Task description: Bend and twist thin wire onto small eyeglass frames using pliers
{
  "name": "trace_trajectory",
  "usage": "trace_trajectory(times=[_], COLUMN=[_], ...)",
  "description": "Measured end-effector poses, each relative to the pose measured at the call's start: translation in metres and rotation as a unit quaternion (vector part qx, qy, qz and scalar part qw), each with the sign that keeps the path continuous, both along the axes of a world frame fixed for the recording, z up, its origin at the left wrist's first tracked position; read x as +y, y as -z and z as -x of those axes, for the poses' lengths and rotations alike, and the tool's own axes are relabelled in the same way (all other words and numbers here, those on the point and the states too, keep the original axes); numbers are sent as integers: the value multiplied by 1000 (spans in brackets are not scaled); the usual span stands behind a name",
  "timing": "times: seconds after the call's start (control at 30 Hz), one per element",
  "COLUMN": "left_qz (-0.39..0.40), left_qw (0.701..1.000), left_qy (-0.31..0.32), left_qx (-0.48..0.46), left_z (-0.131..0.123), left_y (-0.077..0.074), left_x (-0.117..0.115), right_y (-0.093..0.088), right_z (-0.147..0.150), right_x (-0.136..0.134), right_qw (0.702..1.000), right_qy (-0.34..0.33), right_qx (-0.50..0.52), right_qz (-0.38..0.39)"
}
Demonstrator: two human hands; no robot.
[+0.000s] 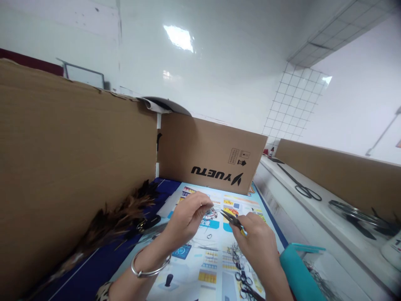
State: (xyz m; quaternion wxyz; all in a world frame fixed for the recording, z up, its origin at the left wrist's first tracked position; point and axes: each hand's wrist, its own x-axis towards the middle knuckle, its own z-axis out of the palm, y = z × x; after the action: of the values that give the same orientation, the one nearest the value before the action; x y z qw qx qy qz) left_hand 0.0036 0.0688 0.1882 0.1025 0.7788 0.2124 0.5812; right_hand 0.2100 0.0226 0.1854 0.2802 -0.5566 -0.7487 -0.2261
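Observation:
My left hand (191, 215), below a silver bangle (150, 272) on the wrist, is closed in a pinch on a small piece of bent thin wire (211, 214). The wire's finer shape is too small to make out. To the right, my right hand (258, 242) grips needle-nose pliers (231, 218) with a yellow part on the handle. Their dark jaws point left at the wire, close to my left fingertips; whether they touch it I cannot tell. Beneath both hands lies a printed sheet (188, 276), with a small dark wire loop (209, 236) on it.
Loose wire bits (234, 251) and black-handled tools (244, 280) lie by my right forearm. A teal box (297, 271) with wire scraps is at the right. Brown feathers (115, 217) line the left cardboard wall (69, 159). Scissors (307, 192) rest on the right ledge. Another cardboard panel (206, 150) closes the back.

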Motion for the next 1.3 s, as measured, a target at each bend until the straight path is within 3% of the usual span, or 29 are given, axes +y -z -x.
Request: trace_trajectory(times=[0.3, 0.63, 0.87, 1.3], left_qz=[53, 168, 188, 124], left_qw=[996, 972, 961, 981], left_qy=[77, 163, 195, 150], left_qx=[2, -29, -48, 19], left_z=[-1, 2, 2, 6], left_y=[-3, -5, -3, -6], left_x=[-1, -4, -3, -3], right_y=[-7, -8, -9, -4], right_z=[2, 3, 9, 15], right_x=[-7, -4, -8, -8], right_qw=[994, 983, 976, 978], right_qy=[-85, -154, -158, -126], right_qx=[60, 88, 112, 102], right_qz=[22, 52, 103, 132])
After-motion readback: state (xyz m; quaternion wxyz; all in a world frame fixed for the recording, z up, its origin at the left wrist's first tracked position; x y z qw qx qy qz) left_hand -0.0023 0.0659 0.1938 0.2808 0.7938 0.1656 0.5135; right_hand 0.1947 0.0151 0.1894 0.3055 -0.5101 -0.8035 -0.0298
